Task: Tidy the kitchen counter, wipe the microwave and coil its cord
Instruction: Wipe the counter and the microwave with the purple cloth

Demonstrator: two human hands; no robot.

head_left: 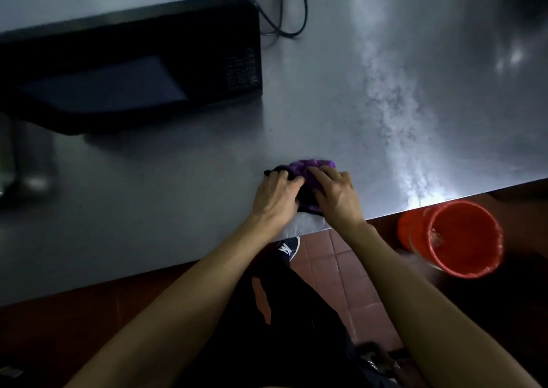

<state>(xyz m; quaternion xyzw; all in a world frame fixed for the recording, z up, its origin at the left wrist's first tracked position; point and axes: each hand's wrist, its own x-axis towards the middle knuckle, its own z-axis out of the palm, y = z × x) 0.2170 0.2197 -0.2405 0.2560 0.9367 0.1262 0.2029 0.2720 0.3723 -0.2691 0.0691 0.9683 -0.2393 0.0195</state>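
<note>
Bare forearms, dark trousers (pixel 296 328), navy sneaker (pixel 289 247) w/ white logo.

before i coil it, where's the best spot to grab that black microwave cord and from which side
Take the cord at the bend of its loop lying on the counter, just right of the microwave. Come from the open right side, since the microwave blocks the left. That low bend is the nearest exposed part. Both hands, left and right, are on the purple cloth.
</note>
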